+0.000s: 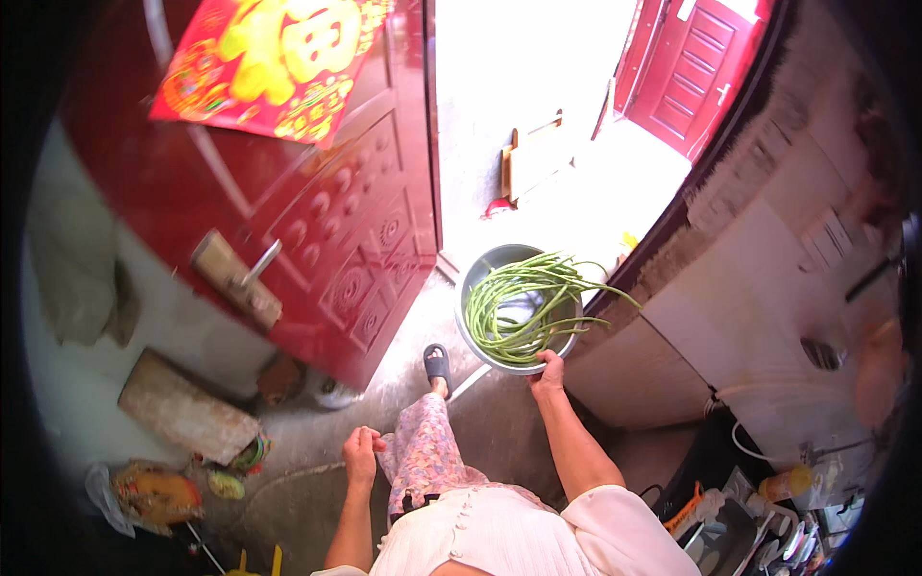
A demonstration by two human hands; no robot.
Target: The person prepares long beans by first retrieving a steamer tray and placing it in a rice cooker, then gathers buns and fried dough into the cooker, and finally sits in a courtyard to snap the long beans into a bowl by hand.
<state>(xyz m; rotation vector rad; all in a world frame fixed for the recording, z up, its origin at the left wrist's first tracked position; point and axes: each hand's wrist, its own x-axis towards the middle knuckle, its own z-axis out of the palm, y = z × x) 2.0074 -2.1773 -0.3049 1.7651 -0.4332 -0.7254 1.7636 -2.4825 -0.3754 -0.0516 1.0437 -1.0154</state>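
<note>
Out in front of me, my right hand (549, 369) grips the near rim of a grey round basin (470, 344). Long green yard-long beans (497, 317) lie coiled inside it. Several bean ends stick out over the basin's right side. The basin is held up in the air near the doorway, tilted so that I see into it. My left hand (360, 443) hangs by my left hip with its fingers curled in, and I see nothing held in it.
A red door (346, 237) with a lever handle (261, 263) stands open on the left. A wooden board (187, 407) leans by the left wall. Through the bright doorway are a wooden stool (510, 173) and another red door (688, 72). Dishes (792, 540) stand at lower right.
</note>
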